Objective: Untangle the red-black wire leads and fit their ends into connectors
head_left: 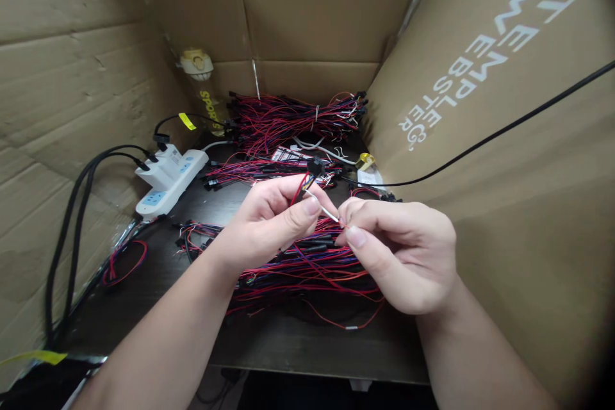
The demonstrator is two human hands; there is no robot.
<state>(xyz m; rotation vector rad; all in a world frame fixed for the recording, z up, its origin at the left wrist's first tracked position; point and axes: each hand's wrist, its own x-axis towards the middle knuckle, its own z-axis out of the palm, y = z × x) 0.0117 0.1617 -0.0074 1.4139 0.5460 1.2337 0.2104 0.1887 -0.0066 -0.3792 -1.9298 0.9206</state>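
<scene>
White-sleeved wire (pixel 329 213) spans the pinching fingers of left hand (pixel 276 221) and right hand (pixel 408 250), black connector (pixel 315 167) above the left's.

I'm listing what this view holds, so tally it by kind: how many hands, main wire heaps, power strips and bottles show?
Hands: 2 (left hand, right hand)
Main wire heaps: 3 (rear heap, middle heap, front heap)
Power strips: 1 (white power strip)
Bottles: 1 (bottle with a pale lid)
Total: 7
</scene>
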